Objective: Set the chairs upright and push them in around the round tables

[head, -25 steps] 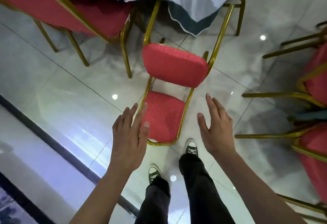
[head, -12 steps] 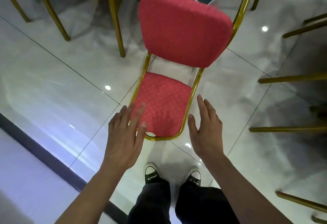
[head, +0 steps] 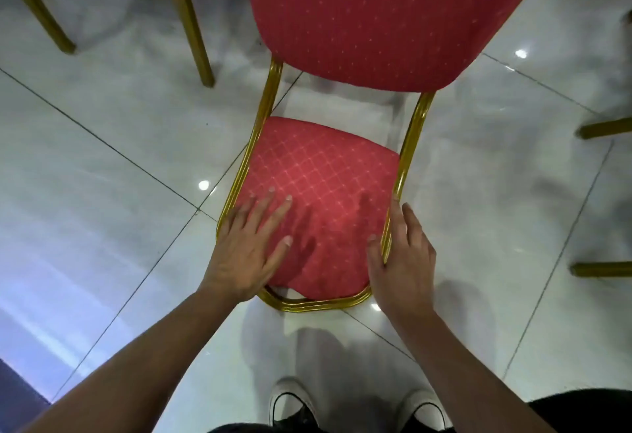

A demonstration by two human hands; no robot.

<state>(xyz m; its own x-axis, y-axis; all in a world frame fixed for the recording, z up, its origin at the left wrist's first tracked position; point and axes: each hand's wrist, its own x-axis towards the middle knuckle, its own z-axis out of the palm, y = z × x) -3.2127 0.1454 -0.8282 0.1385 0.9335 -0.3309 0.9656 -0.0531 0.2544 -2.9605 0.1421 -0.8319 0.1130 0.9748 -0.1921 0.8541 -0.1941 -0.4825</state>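
A red chair with a gold frame (head: 261, 125) lies tipped on its back on the glossy tile floor. Its backrest pad (head: 328, 186) is flat on the floor in front of my feet, and its seat (head: 369, 12) rises toward me at the top. My left hand (head: 246, 248) lies with straight fingers over the pad's left edge. My right hand (head: 402, 255) is at the frame's right rail, thumb on the inner side and straight fingers on the outer side. No table is in view.
Gold legs of another chair (head: 189, 22) stand at the upper left. More gold chair legs (head: 603, 128) reach in from the right edge. My shoes (head: 294, 405) are just behind the backrest's top bar. A dark floor stripe crosses the bottom left corner.
I have bent closer to the fallen chair. Both hands moved forward and down from above the floor onto the backrest's two sides. The tablecloth has left the view.
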